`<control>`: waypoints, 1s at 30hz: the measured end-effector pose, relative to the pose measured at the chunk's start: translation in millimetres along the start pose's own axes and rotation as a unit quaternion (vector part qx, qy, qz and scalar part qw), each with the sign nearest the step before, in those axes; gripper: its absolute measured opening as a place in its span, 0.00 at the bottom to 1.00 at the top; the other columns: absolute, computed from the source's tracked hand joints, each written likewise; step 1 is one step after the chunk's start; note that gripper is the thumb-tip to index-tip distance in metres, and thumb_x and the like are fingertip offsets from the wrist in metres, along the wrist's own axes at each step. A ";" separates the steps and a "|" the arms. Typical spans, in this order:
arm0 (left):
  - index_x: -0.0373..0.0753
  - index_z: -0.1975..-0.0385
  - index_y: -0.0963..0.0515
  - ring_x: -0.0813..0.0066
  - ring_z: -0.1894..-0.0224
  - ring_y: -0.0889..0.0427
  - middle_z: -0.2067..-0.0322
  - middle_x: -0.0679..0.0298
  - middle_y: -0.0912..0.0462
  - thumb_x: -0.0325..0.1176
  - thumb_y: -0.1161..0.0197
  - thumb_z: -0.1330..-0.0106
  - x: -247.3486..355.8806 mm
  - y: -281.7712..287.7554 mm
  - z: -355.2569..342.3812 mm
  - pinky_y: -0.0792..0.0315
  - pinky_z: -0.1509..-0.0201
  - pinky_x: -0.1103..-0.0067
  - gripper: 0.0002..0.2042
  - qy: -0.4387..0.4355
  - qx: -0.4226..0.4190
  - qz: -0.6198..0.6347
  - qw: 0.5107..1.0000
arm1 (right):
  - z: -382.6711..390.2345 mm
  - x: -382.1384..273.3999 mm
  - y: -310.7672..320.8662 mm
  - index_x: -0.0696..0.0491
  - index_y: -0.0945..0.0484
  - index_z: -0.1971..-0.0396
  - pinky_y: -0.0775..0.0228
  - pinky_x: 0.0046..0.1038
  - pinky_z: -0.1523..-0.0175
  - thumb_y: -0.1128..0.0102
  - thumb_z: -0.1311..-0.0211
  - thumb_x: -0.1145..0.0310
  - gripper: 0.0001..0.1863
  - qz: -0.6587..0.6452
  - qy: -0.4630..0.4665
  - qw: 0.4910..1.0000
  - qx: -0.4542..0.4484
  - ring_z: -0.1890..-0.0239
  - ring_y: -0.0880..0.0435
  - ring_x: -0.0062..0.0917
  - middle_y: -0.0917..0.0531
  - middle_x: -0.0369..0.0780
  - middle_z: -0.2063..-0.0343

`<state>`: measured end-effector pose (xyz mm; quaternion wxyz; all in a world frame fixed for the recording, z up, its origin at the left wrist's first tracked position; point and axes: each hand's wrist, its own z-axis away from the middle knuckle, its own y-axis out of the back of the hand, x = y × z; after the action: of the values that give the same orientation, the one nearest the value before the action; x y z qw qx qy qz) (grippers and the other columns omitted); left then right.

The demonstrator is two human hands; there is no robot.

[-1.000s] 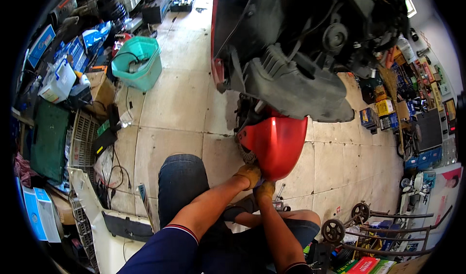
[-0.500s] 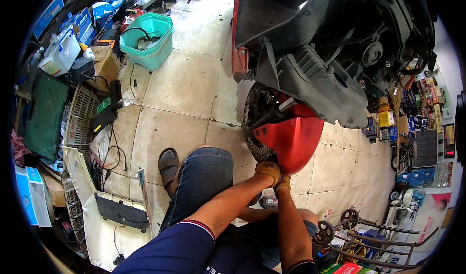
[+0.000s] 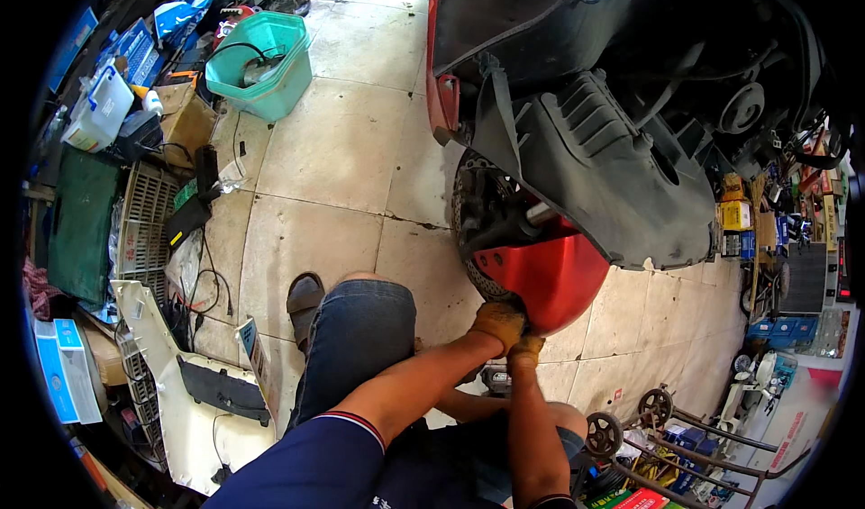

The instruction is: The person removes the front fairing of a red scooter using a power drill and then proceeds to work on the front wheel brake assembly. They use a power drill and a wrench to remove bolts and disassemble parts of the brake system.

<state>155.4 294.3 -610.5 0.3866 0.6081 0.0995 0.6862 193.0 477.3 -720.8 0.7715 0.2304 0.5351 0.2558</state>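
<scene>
Both my hands wear yellow-brown work gloves and are close together at the front tip of a scooter's red front fender (image 3: 559, 284). My left hand (image 3: 500, 326) is curled beside the fender's lower edge, next to the front wheel (image 3: 464, 194). Just below it, my right hand (image 3: 525, 350) looks closed under the tip. The fingertips of both are hidden, and so is whatever they grip. Above the fender hangs a dark grey plastic inner panel (image 3: 595, 162), with a fork tube (image 3: 539, 213) showing beneath it. A dark power tool (image 3: 496, 379) lies on the floor near my wrists.
At upper left stands a turquoise bucket (image 3: 286, 81) with parts inside. A cream body panel (image 3: 180, 437) lies by my left foot, near cables and a plastic crate (image 3: 149, 221). On the right are a wheeled metal hand truck (image 3: 703, 441) and crowded shelves.
The view has shifted slightly, so the scooter appears larger and the bucket farther left. My gloved hands stay at the fender tip with little visible movement.
</scene>
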 end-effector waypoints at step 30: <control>0.39 0.54 0.17 0.53 0.49 0.17 0.50 0.53 0.16 0.34 0.46 0.37 5.1 76.2 93.7 0.24 0.48 0.63 0.15 -0.057 -0.265 -0.303 0.914 | 124.4 -91.8 -4.9 0.59 0.40 0.33 0.32 0.36 0.37 0.31 0.44 0.63 0.41 0.186 0.038 0.982 0.007 0.40 0.24 0.43 0.24 0.54 0.42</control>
<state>209.8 214.4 -537.9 0.7275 0.4625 0.0713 0.5018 283.8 404.6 -618.9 0.6878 0.3214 0.5140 0.3993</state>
